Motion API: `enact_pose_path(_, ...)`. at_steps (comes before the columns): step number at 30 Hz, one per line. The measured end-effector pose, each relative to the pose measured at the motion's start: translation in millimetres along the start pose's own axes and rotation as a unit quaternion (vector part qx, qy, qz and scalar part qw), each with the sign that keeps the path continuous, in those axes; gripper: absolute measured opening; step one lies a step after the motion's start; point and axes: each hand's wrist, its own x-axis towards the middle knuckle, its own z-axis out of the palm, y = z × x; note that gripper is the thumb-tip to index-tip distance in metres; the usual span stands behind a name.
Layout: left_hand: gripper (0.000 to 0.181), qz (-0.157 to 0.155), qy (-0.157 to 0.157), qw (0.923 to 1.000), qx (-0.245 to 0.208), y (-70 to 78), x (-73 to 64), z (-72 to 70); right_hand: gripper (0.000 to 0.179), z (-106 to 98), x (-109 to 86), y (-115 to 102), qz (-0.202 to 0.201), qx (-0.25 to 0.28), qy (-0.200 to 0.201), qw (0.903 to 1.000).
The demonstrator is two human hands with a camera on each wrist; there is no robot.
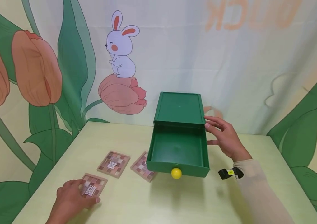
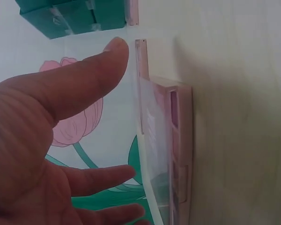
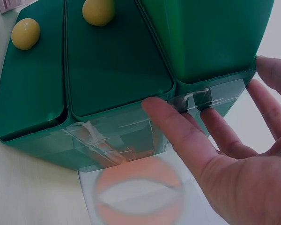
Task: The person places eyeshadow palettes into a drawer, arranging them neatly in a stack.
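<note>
A green drawer cabinet (image 1: 179, 109) stands at the back of the table, its top drawer (image 1: 178, 146) pulled out and bare inside. My right hand (image 1: 226, 140) touches the cabinet's right side near the top, fingers spread along the taped wall (image 3: 131, 136). My left hand (image 1: 70, 199) is at the nearest eyeshadow palette (image 1: 95, 183), thumb and fingers apart on either side of it. In the left wrist view a gap shows between the fingers and that palette (image 2: 178, 140), which lies flat on the table under its clear lid.
A second eyeshadow palette (image 1: 113, 164) lies just beyond the first. The third palette (image 1: 142, 166) is partly hidden by the open drawer, whose yellow knob (image 1: 176, 173) points toward me. Two lower drawers are closed. A printed curtain (image 1: 175, 46) hangs behind the table.
</note>
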Motion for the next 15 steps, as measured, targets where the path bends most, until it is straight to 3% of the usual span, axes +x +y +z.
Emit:
enact_pose_path(9, 0.133, -0.008, -0.015, 0.9993, 0.034, 3.8, 2.8, 12.4, 0.058, 1, -0.3, -4, 0.014, 0.012, -0.002, 0.9998)
enact_pose_path(15, 0.128, -0.012, -0.011, 0.9993, 0.035, 6.1, -0.4, 16.3, 0.059, 1, 0.0, -6, 0.024, 0.025, -0.004, 0.9994)
